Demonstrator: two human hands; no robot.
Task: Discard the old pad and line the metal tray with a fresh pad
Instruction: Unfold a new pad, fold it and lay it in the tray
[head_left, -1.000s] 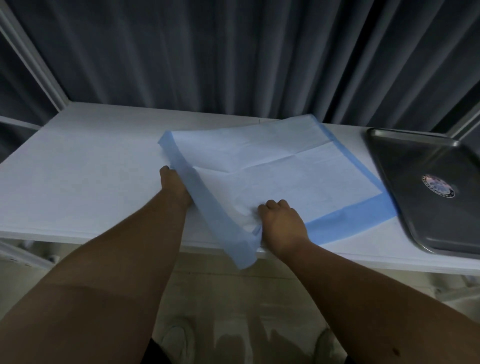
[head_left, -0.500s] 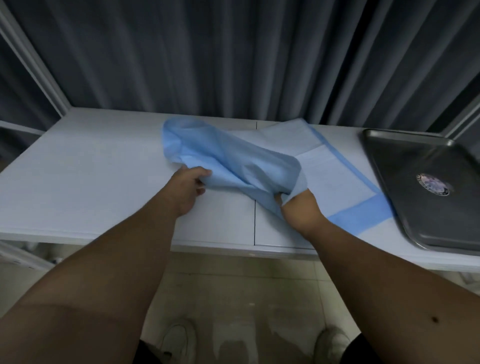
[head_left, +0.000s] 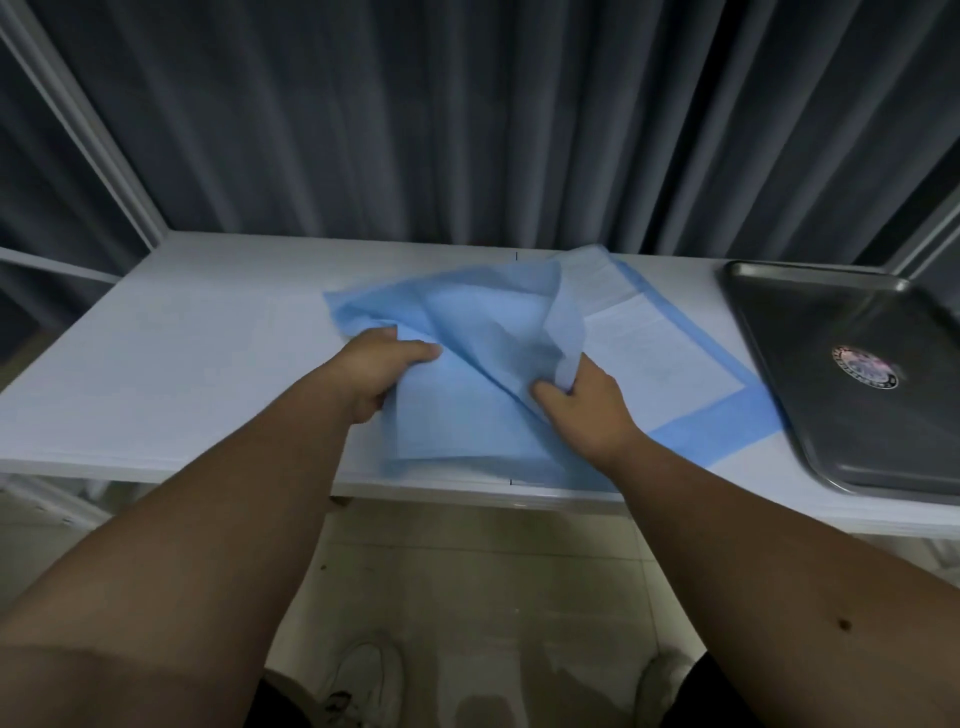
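The left hand (head_left: 382, 371) pinches the blue pad (head_left: 483, 364) at its left fold, and the right hand (head_left: 582, 400) is closed on a raised flap just beside it. The pad lies half folded on the white table (head_left: 182, 364), blue backing up. Well to the right of both grips sits the bare metal tray (head_left: 852, 384). The thin sheet could slip or tear if the hands pull apart unevenly.

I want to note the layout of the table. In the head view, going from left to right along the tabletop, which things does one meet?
Bare white table → left hand gripping the blue pad → right hand holding a raised fold of the same pad → metal tray, empty except for a round sticker.
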